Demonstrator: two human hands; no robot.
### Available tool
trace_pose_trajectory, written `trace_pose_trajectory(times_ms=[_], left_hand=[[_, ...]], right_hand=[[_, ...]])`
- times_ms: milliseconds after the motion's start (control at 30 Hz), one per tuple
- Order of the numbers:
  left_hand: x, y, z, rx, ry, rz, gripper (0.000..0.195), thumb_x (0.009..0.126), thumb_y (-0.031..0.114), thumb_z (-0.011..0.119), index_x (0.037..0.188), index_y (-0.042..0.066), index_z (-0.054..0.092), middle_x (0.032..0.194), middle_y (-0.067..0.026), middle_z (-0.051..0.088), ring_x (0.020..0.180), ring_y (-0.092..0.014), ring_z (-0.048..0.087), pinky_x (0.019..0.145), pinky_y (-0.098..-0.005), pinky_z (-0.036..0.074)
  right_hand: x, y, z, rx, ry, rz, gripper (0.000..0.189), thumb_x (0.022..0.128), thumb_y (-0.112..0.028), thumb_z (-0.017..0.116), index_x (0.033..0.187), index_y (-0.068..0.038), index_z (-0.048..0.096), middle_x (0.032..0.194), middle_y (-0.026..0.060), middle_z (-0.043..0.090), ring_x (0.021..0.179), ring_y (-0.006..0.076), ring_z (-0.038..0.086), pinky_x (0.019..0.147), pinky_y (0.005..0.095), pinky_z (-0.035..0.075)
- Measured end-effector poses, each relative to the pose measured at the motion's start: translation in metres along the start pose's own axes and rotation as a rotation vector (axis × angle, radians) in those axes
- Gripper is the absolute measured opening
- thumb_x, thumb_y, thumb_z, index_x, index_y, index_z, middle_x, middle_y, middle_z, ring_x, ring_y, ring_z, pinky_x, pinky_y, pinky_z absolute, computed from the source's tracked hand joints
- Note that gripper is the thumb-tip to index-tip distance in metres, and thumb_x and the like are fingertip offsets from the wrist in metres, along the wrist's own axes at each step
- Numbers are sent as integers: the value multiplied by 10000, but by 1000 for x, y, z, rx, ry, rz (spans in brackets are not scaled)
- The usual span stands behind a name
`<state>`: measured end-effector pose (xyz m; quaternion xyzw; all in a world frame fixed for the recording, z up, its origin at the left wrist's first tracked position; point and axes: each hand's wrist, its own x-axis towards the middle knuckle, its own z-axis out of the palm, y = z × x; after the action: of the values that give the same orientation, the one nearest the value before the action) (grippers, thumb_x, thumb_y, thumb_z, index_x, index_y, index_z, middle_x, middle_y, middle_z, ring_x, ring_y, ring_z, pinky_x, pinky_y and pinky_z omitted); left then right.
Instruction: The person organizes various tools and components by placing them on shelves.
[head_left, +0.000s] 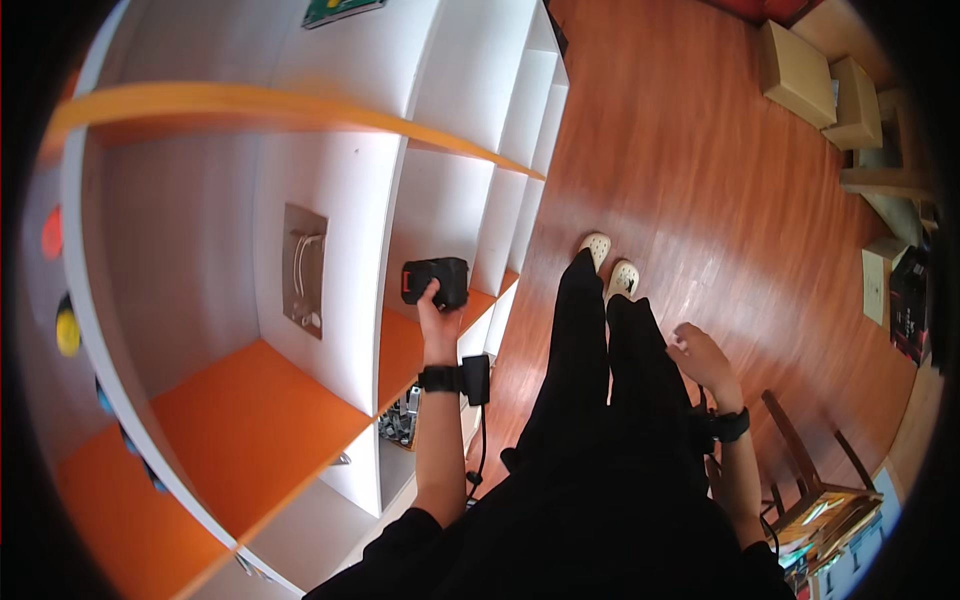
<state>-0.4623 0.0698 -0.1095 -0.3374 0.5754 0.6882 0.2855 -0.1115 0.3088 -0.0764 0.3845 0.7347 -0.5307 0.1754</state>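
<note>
A black box-shaped object with a red patch (450, 274), perhaps a tool battery, is gripped in my left hand (439, 315), with the thumb across its near face. It is held at the opening of an orange-floored compartment in a white shelf unit (386, 262). My right hand (697, 356) hangs over the floor beside my right leg, its fingers loosely curled; nothing shows in it. Both wrists wear black straps with cables. On the white divider to the left of my left hand is a metallic plate with pale curved strips (304, 271).
Cardboard boxes (799, 75) stand along the far right wall, with a black box (909, 300) nearer. A wooden chair (814, 487) is at the lower right. Below the orange shelf, a compartment holds a bin of small metallic parts (400, 420). A green board (341, 11) lies up top.
</note>
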Motion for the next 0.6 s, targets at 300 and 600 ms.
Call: trace_pose_trajectory(times_ms=[300, 600], left_hand=[[100, -12, -16, 850, -21, 563, 379, 835, 134, 539, 1183, 41, 419, 1158, -82, 443, 980, -177, 466, 837, -327, 427], [112, -1, 3, 199, 522, -12, 619, 749, 384, 624, 1196, 7, 419, 1101, -115, 514, 1014, -201, 487, 868, -288, 383]], right_hand=[[-6, 1, -2, 90, 25, 273, 263, 782, -165, 541, 955, 31, 508, 862, 181, 590, 770, 271, 595, 705, 328, 469], [30, -19, -5, 234, 5, 248, 283, 793, -177, 545, 986, 27, 512, 848, 136, 600, 791, 214, 589, 710, 302, 460]])
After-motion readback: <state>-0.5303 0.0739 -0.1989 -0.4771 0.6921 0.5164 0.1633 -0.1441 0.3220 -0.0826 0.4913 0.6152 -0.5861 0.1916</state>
